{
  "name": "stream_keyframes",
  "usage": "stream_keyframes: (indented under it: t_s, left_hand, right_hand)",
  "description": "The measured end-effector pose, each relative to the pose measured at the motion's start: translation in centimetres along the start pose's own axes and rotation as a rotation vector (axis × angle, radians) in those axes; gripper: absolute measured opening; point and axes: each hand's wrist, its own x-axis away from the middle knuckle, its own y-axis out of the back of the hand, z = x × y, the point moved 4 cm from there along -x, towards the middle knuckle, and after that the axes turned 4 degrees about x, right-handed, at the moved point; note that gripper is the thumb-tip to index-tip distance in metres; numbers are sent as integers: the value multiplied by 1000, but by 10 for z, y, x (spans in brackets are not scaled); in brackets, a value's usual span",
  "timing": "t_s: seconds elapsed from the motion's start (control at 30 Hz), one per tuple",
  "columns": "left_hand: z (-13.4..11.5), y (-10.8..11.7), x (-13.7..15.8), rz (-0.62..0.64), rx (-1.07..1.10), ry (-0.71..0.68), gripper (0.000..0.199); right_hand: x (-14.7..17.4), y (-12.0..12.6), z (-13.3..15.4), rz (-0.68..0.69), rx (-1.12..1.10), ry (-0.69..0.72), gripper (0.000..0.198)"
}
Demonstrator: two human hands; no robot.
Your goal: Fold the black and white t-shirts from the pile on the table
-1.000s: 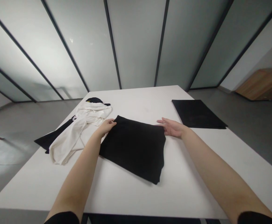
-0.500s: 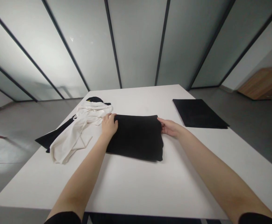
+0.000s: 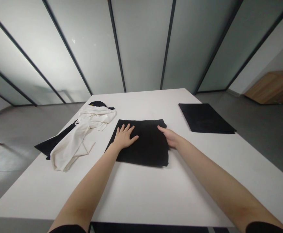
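A folded black garment [image 3: 147,144] lies flat in the middle of the white table [image 3: 141,194]. My left hand [image 3: 124,137] rests palm down on its left part, fingers spread. At the garment's right edge, my right hand [image 3: 168,136] lies flat with fingers straight and pointing left. Neither hand grips anything.
A crumpled white garment [image 3: 80,137] lies at the left over a dark one [image 3: 50,145] that reaches the table's edge. A second folded black garment [image 3: 204,118] sits at the far right. Glass partition walls stand behind the table, and a wooden cabinet [image 3: 271,87] is at the right.
The black garment went from a larger skewed sheet to a smaller folded rectangle. My hands moved from its far corners onto its top and right edge and flattened out.
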Motion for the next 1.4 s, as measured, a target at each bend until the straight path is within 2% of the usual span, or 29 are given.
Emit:
stream_keyframes:
  t_s: [0.17,0.33,0.43,0.53,0.6,0.73,0.8,0.87,0.93,1.0,1.1,1.17,1.23,1.27,1.33,1.4]
  left_hand:
    - [8,1,-5,-48,28,176,73]
    - [10,3,-5,-82,13,250,74]
    - [2,14,-2,-177,-4,244,66]
    - [-15,32,4,-339,13,136,55]
    - [-26,41,9,-402,43,22,52]
    - [-29,39,12,-359,71,-132,55]
    - [-17,34,10,-329,85,-113,54]
    - [2,30,6,-306,107,-30,52]
    - [20,26,2,-281,124,62,52]
    - [30,22,-2,-259,118,116,51]
    - [29,15,-6,-234,78,127,49]
    - [21,9,-9,-212,55,111,49]
    - [12,5,-11,-188,39,89,49]
    - [8,3,-12,-175,34,79,49]
    - [3,1,-14,-149,28,65,49]
    - [1,0,-15,-124,28,61,49]
  right_hand:
    - [11,-14,1,72,-206,-51,66]
    - [14,-22,0,91,-207,-139,55]
    - [6,-23,12,46,-197,-107,53]
    - [-4,-27,41,0,-177,-11,53]
    - [-10,-31,67,-28,-149,58,53]
    - [-20,-30,131,-127,-102,244,50]
    - [-18,-24,166,-193,-78,389,49]
    - [-9,-12,199,-251,-53,543,52]
    - [10,11,224,-348,-34,688,59]
    - [34,44,234,-471,-11,785,64]
    - [74,104,213,-681,20,864,64]
    - [97,141,176,-825,-128,901,70]
    - [116,168,132,-959,-283,924,80]
    - [121,176,110,-999,-326,885,81]
    - [126,183,77,-986,-300,774,75]
    - [126,178,60,-878,-184,707,73]
